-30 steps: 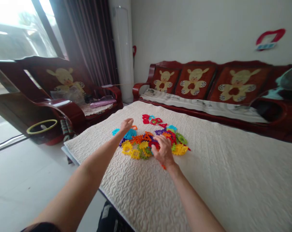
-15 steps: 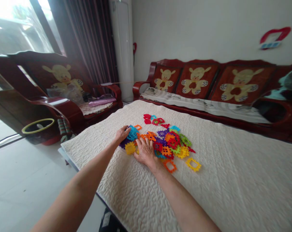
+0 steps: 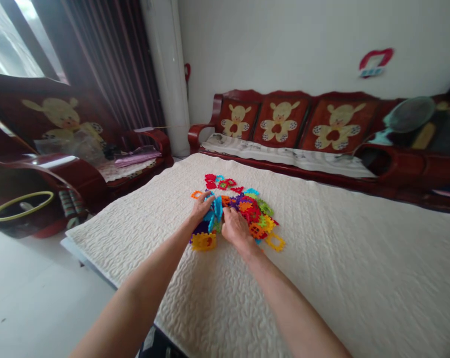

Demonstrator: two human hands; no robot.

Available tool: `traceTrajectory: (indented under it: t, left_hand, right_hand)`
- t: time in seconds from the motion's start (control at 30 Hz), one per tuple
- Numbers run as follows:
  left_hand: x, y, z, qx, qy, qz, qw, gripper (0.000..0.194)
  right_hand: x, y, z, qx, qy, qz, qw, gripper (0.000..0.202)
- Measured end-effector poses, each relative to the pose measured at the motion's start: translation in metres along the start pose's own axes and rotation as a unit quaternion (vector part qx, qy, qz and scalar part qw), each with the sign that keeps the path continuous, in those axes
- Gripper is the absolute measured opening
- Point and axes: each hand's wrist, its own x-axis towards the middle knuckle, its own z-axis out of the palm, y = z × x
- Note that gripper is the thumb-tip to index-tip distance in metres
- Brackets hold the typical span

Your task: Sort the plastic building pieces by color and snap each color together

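Bright toothed plastic pieces (image 3: 252,213), heaped

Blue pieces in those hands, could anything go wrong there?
Maybe. The left hand and right hand pinch the blue pieces over a crowded pile; a slip could scatter it. The yellow piece lies under the left wrist and might get pushed along. The quilt is bumpy, so pieces may snag.

Plastic pieces (image 3: 253,214) heaped

Bright, toothed, flat shapes piled on the quilted bench; blue pieces (image 3: 215,211) stand upright at the heap's left edge.
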Motion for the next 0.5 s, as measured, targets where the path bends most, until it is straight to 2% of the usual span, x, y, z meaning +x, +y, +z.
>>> traceTrajectory:
  t: [0.1,0.27,0.4,0.5]
  left_hand:
    - [-0.011,0.014,0.029,-0.041,-0.044,0.011,0.998,0.045]
    - [-0.026,0.037,0.081,0.001,-0.08,0.047,0.996,0.035]
    - [-0.041,0.056,0.107,0.041,-0.105,0.065,0.992,0.038]
    - [-0.054,0.068,0.123,0.022,-0.16,0.101,0.982,0.041]
  right_hand:
    - [-0.005,0.028,-0.012,0.028,0.015,0.015,0.999,0.038]
    - [-0.021,0.074,-0.023,0.063,0.061,0.052,0.995,0.046]
    - [-0.038,0.111,-0.026,0.098,0.081,0.099,0.987,0.051]
    - [-0.053,0.145,-0.027,0.13,0.116,0.124,0.977,0.051]
